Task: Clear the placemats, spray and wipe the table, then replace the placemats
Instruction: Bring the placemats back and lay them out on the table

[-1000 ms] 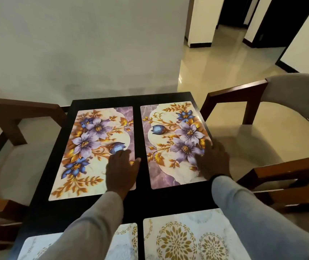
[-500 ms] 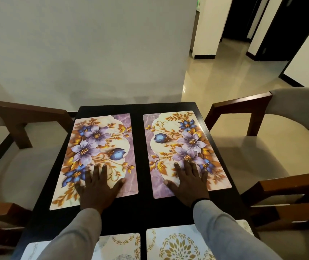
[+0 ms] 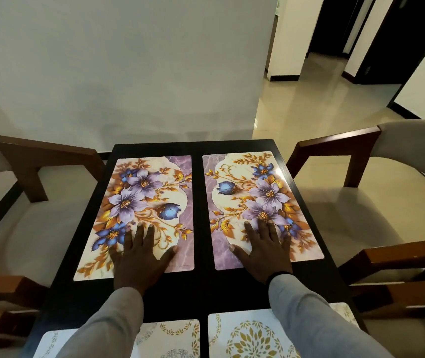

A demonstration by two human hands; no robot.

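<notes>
Two floral placemats lie side by side on the far half of a dark table [image 3: 198, 293]. My left hand [image 3: 139, 259] rests flat, fingers spread, on the near end of the left floral placemat [image 3: 139, 202]. My right hand [image 3: 265, 251] lies flat in the same way on the near end of the right floral placemat [image 3: 257, 200]. Neither hand holds anything. Closer to me lie two white placemats with gold patterns, the left one [image 3: 175, 337] and the right one [image 3: 247, 337], partly hidden by my grey sleeves.
Wooden armchairs with pale cushions stand on both sides, the left chair [image 3: 38, 164] and the right chair [image 3: 348, 151]. A white wall rises behind the table. A tiled hallway [image 3: 309, 99] opens at the back right.
Both hands slid back toward me from the middle of the floral placemats to their near ends and spread flat. The camera tilted, so the table sits lower in view.
</notes>
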